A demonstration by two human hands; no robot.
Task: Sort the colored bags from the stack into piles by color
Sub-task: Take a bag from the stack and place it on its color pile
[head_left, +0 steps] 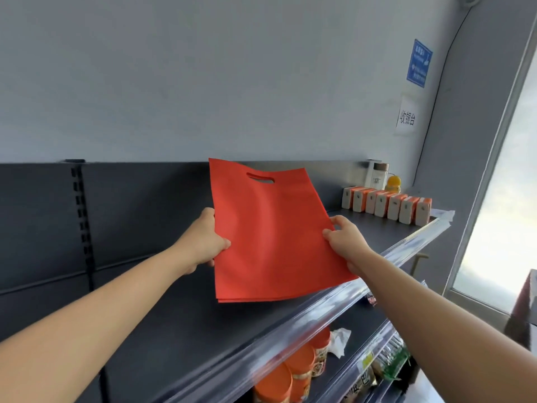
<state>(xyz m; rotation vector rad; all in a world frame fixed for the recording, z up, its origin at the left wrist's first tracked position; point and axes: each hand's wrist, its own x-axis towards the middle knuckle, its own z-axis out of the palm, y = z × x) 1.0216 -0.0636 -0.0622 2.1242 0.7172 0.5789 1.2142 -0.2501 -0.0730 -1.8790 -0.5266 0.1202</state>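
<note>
As left hand [203, 242] and right hand [345, 242] fingers grip its sides, one thin red bag stack [273, 234] shows one handle hole [260, 178].

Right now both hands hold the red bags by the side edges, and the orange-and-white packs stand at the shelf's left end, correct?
No. The head view shows the orange-and-white packs at the right end of the shelf, not the left. The rest stands: the left hand and right hand hold the red bags by the side edges.
</note>
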